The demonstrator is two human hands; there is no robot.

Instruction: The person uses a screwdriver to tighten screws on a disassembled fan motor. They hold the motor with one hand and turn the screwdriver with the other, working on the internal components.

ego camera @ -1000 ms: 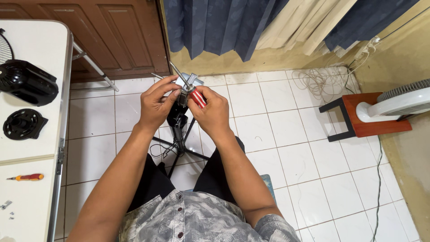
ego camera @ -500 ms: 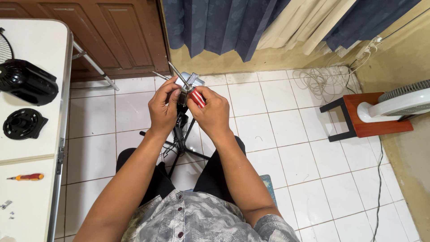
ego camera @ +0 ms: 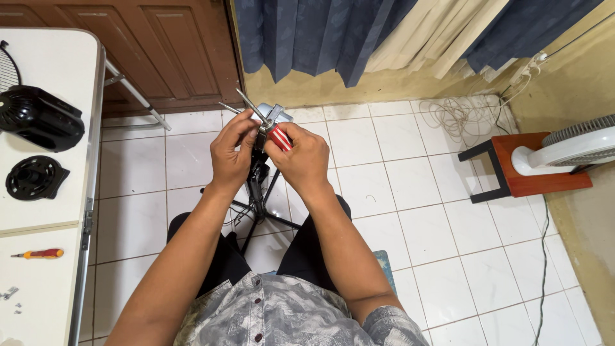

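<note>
The person wears a shirt (ego camera: 288, 314) with short sleeves. It is grey with a pale leaf pattern all over it, in lighter and darker grey. Small dark round buttons (ego camera: 258, 300) run down the front in a line. The sleeve ends sit high on the arms, so both arms are bare from there down to the hands. The left hand (ego camera: 232, 154) and the right hand (ego camera: 304, 160) are bare too, with no gloves, and no rings or watch can be seen. The person wears black trousers (ego camera: 224, 256) on the legs, plain and dark, with no pattern to see.
</note>
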